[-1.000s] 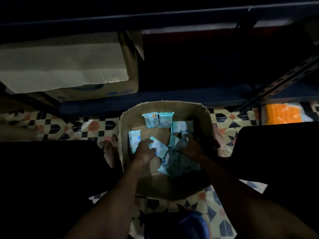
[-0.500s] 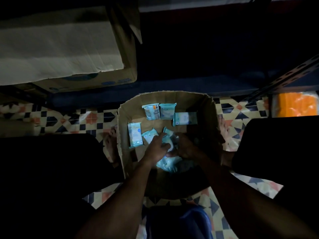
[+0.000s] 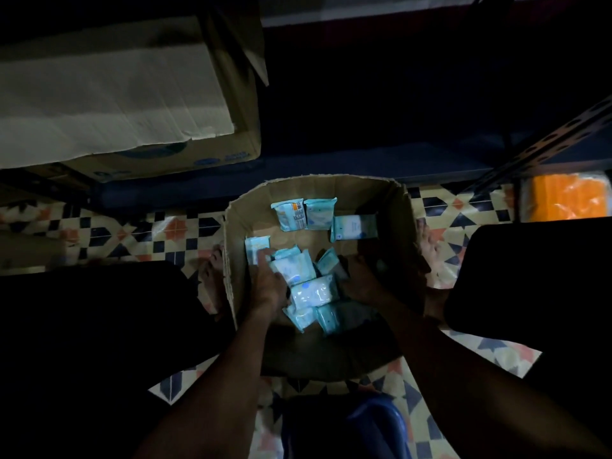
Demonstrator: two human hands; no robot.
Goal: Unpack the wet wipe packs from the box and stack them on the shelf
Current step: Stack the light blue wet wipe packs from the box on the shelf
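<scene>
An open cardboard box (image 3: 334, 349) stands on the tiled floor between my knees. Several pale blue wet wipe packs lie in it. Three packs (image 3: 319, 213) sit in a row at the far wall and one pack (image 3: 254, 248) lies at the left wall. A loose cluster of packs (image 3: 311, 293) is bunched in the middle between my hands. My left hand (image 3: 268, 286) presses the cluster's left side, its index finger stretched onto the left pack. My right hand (image 3: 361, 283) cups the cluster's right side, fingers curled on it. The dark shelf (image 3: 364, 162) runs behind the box.
A large cardboard carton (image 3: 116, 94) fills the shelf's left part. A slotted metal upright (image 3: 546, 144) slants at the right, with an orange package (image 3: 566, 200) below it. My bare feet (image 3: 212, 273) flank the box. A blue stool (image 3: 371, 425) is under me.
Both hands have drawn the scattered packs into one cluster at the box's middle. My left hand has slid back left, with its finger now on the left pack.
</scene>
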